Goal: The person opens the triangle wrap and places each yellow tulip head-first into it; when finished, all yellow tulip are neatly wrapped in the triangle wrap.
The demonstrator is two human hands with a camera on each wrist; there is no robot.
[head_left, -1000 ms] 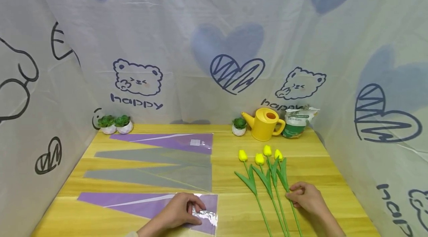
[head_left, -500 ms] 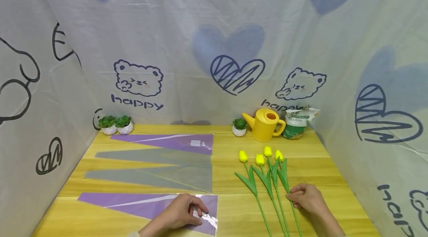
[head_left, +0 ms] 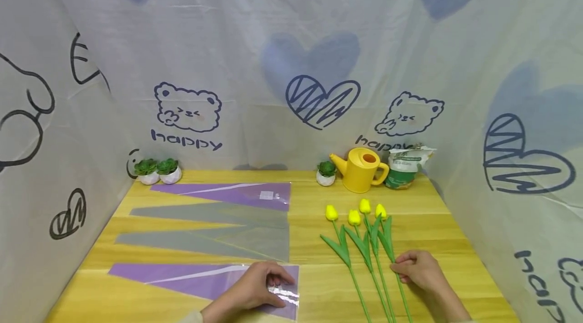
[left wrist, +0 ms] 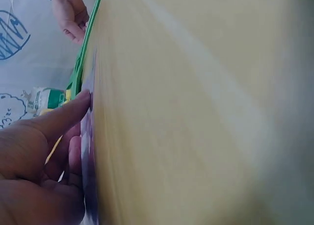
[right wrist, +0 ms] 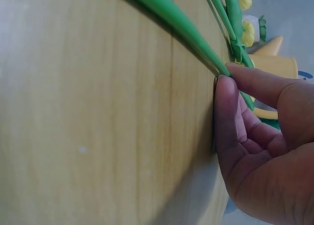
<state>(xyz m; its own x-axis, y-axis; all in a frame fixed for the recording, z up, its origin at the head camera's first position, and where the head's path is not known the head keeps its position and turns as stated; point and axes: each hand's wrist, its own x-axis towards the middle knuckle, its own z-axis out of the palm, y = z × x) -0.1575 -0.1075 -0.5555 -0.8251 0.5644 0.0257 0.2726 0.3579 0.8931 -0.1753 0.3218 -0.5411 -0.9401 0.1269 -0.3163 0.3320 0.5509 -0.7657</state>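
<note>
Right hand (head_left: 421,272) pinches likely light tulip stem (head_left: 403,293) below leaf (head_left: 386,240), good spot; left hand (head_left: 255,287), grip wide, touches slippery-looking purple sleeve (head_left: 205,285), seven o'clock.

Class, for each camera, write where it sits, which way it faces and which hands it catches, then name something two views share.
Head: worn on the head, facing forward and down at the table, near purple sleeve and yellow tulips; left hand and right hand show.
Left wrist: on that wrist, facing the near purple sleeve's edge; left hand large, right hand small at top.
Right wrist: on that wrist, facing the green stem pinched there; right hand shows.
Shared: head and right wrist both show the yellow watering can.
</note>
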